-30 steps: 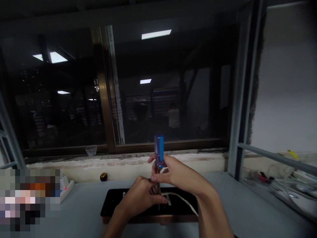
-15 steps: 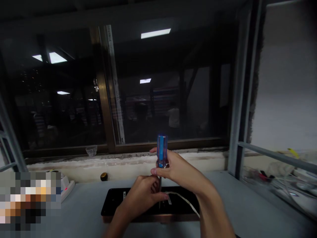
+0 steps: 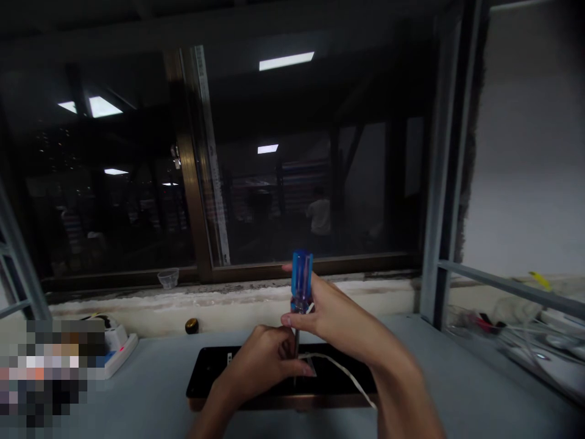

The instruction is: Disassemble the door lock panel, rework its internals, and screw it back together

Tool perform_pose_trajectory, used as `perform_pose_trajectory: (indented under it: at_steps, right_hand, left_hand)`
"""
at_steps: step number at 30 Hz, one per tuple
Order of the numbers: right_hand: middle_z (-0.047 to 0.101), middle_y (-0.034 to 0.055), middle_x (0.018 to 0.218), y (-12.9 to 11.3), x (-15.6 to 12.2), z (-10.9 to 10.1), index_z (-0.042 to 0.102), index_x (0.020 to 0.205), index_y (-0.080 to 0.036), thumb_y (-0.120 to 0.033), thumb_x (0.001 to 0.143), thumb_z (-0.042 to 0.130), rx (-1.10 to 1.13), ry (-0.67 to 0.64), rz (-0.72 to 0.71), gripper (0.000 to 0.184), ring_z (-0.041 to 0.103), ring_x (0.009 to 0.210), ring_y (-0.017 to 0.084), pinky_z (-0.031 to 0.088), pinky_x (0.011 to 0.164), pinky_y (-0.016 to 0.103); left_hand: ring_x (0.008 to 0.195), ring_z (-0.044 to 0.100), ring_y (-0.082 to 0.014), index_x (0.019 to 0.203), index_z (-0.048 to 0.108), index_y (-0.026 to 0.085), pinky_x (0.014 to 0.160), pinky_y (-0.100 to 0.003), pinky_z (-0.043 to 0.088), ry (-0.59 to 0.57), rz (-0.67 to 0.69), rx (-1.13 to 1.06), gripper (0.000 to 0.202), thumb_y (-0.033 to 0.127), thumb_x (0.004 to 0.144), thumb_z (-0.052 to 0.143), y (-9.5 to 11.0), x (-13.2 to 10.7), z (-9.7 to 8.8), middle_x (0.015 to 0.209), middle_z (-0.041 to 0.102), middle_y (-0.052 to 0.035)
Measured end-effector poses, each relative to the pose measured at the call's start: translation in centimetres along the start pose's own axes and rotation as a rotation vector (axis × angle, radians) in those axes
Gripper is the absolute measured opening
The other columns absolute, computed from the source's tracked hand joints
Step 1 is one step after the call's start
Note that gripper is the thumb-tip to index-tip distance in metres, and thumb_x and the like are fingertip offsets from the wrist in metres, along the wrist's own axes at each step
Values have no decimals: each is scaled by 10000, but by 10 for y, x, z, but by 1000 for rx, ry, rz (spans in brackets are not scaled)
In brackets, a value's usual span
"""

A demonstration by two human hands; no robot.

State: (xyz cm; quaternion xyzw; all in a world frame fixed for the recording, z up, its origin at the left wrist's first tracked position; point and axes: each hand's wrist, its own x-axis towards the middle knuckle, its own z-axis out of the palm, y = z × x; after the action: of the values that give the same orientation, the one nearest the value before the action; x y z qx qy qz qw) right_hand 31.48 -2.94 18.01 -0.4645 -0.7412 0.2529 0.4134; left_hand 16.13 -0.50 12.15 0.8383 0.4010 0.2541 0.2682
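A screwdriver (image 3: 301, 274) with a clear blue handle stands upright, its shaft pointing down at a long black panel with a copper-coloured edge (image 3: 333, 401). My right hand (image 3: 333, 305) is closed round the lower handle, thumb in front. Lower down, my left hand (image 3: 269, 353) has its fingers curled at the shaft, with the thumb stretched across the panel. A white cable (image 3: 347, 372) runs over the panel towards my right forearm. The tip of the screwdriver meets the panel's dark surface, where any screw is too small to make out.
On the left lies a white power strip (image 3: 123, 356) with a plug, beside a blurred-out patch. A small dark and gold round object (image 3: 192, 325) sits by the wall, and a clear cup (image 3: 168, 278) on the sill. Metal posts (image 3: 441, 183) and cluttered wires flank the right.
The screwdriver handle has turned and shifted slightly right with my right hand. My left hand stays nearly where it was on the shaft.
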Motion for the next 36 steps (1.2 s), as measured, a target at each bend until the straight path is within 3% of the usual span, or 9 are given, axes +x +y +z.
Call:
perform_pose_trajectory:
  at_steps: [6, 10, 13, 17, 23, 31, 36]
  right_hand:
    - [535, -36, 726, -4, 1, 1, 346, 1228, -258, -182, 675, 606, 43, -27, 10, 616, 507, 621, 121, 390, 569, 247]
    - [530, -36, 726, -2, 4, 3, 442, 1043, -224, -185, 667, 609, 87, -51, -31, 414, 501, 648, 113, 394, 580, 230]
    - [565, -16, 748, 3, 5, 5, 494, 891, -194, -226, 663, 621, 30, -113, -2, 263, 516, 667, 116, 392, 590, 228]
    - [585, -4, 693, 6, 4, 7, 537, 754, -176, -268, 729, 548, -18, -204, 55, 96, 536, 634, 115, 381, 558, 223]
    - [551, -14, 635, -3, 1, 1, 524, 704, -174, -258, 739, 531, -33, -118, -4, 91, 512, 592, 110, 377, 548, 227]
    - [538, -13, 640, -8, -6, -6, 536, 723, -172, -296, 769, 506, -23, -77, -35, 135, 488, 603, 108, 365, 552, 231]
    - [529, -8, 649, -13, -11, -12, 525, 730, -176, -337, 754, 518, 99, -48, -27, 163, 518, 622, 118, 409, 591, 247]
  left_hand:
    - [682, 561, -122, 878, 614, 162, 639, -208, 418, -202, 25, -260, 179, 267, 740, 568, -2, -6, -8, 740, 636, 9]
    - [591, 528, -106, 697, 621, 142, 574, -195, 393, -99, -18, -201, 110, 252, 695, 621, -2, -4, -7, 599, 575, 32]
    - [557, 480, -99, 634, 598, 144, 524, -198, 344, -8, -13, -43, 186, 312, 653, 674, -1, 0, -3, 548, 506, 51]
    - [611, 498, -114, 727, 610, 155, 535, -203, 357, -54, -16, 4, 243, 379, 651, 665, -3, -1, -3, 640, 552, 38]
    - [671, 581, -125, 852, 642, 174, 605, -197, 430, -292, -17, -21, 235, 128, 645, 541, -9, -7, -11, 722, 636, 15]
    - [605, 555, -113, 766, 690, 179, 573, -181, 412, -256, -4, 8, 173, 171, 653, 559, -5, -6, -6, 639, 627, 17]
    - [539, 533, -103, 781, 683, 171, 509, -169, 391, -218, -79, -46, 188, 184, 658, 541, -1, -15, -17, 577, 598, 32]
